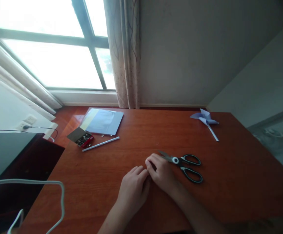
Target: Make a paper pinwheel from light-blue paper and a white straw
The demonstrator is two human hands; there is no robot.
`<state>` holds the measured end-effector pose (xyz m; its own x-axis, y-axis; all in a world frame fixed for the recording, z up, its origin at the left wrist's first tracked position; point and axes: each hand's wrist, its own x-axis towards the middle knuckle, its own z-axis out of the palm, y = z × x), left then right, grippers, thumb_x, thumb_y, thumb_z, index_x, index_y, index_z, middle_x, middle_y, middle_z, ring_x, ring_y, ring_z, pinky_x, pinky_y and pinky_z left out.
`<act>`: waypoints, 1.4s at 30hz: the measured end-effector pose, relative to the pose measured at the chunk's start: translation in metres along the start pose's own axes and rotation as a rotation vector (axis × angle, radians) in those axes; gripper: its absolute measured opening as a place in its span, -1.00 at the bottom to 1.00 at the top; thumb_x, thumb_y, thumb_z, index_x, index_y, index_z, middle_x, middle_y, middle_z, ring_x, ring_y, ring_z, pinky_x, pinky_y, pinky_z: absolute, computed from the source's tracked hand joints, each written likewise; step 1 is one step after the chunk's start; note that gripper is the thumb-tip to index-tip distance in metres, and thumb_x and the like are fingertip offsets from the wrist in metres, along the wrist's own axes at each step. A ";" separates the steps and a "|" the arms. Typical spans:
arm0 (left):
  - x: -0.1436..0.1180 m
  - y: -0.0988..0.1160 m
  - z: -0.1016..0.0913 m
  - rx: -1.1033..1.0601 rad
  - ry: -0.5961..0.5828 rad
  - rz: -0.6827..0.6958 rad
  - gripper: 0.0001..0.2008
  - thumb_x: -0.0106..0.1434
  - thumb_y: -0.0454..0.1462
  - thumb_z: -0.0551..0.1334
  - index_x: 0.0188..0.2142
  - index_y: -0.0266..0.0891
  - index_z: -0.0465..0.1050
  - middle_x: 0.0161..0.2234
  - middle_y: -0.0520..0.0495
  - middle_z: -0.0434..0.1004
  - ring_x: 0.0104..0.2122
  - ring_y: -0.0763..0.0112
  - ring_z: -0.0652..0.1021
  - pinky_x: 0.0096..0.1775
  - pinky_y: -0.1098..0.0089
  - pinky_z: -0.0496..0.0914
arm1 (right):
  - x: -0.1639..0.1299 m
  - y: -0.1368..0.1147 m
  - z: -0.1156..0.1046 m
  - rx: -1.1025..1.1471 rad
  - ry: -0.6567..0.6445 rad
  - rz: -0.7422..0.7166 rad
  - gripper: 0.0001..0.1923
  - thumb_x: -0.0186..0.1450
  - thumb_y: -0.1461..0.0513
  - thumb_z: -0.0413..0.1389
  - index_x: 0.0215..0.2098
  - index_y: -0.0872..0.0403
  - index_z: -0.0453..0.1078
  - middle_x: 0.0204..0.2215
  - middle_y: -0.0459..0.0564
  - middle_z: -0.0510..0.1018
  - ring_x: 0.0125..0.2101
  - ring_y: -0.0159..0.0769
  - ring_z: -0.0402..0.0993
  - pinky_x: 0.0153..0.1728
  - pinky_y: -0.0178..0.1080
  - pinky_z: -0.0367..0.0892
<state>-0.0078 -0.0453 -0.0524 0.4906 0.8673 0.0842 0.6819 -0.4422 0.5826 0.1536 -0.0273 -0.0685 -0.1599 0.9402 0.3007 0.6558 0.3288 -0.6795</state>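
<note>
My left hand (133, 186) rests on the wooden table with its fingers curled in. Against its knuckles lies my right hand (161, 172), its fingers also bent and closed, with a small gap between thumb and forefinger. Nothing shows in either hand; the palms face down and are hidden. Just right of my right hand lies a pair of scissors (175, 160) with black and grey handles, the blades parted and partly behind the hand.
A paper pinwheel (205, 119) on a white stick lies at the far right. At the back left are a clear sleeve of paper sheets (104, 122), an open small box of metal pins (84, 139) and a white paper stick (101, 144). A white cable (62, 195) loops at the lower left.
</note>
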 end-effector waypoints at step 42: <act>0.153 -0.088 -0.108 0.723 0.023 -0.481 -0.68 0.48 -0.15 0.12 -0.04 -0.37 0.49 -0.11 -0.21 0.59 -0.15 0.22 0.59 -0.12 0.17 0.48 | 0.006 -0.001 -0.012 -0.029 -0.160 -0.058 -0.82 0.42 0.33 0.08 -0.34 0.04 0.43 -0.35 -0.04 0.56 -0.32 -0.26 0.49 -0.23 -0.25 0.34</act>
<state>-0.0514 0.1512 -0.0037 0.0549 0.9983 -0.0180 0.9937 -0.0564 -0.0967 0.1608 -0.0226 -0.0581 -0.3121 0.9226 0.2266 0.6625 0.3823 -0.6442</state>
